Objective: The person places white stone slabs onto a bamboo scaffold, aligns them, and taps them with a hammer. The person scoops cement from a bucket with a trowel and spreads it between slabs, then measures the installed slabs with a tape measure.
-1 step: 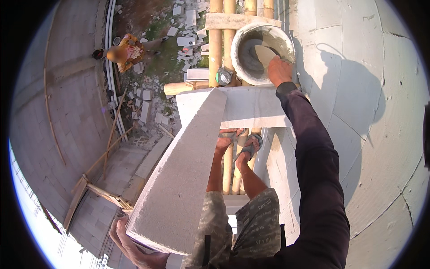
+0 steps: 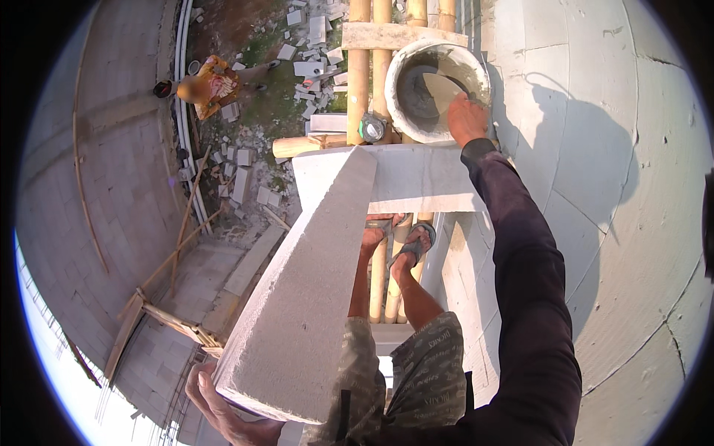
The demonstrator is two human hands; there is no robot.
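My left hand (image 2: 229, 416) is curled round the near lower end of a long pale grey lightweight concrete block (image 2: 297, 290). The block slants away from me, its far end resting over another pale block (image 2: 424, 178) that lies crosswise. My right hand (image 2: 468, 121) is closed at the rim of a mortar-crusted bucket (image 2: 396, 111). From that hand a trowel (image 2: 440, 91) reaches into the bucket, its grey blade over wet grey mortar (image 2: 418, 97). The trowel's handle is hidden in my fist.
Bamboo poles (image 2: 358, 82) with a wooden crosspiece (image 2: 394, 35) form the scaffold. A round dark object with green (image 2: 371, 128) sits beside the bucket. A block wall (image 2: 617, 141) rises on the right. Far below left, a person in orange (image 2: 216, 88) is near scattered block pieces (image 2: 309, 69).
The trowel blade has shifted and turned slightly inside the bucket, and my right hand has moved a little to the right. The left hand and its block are almost unchanged.
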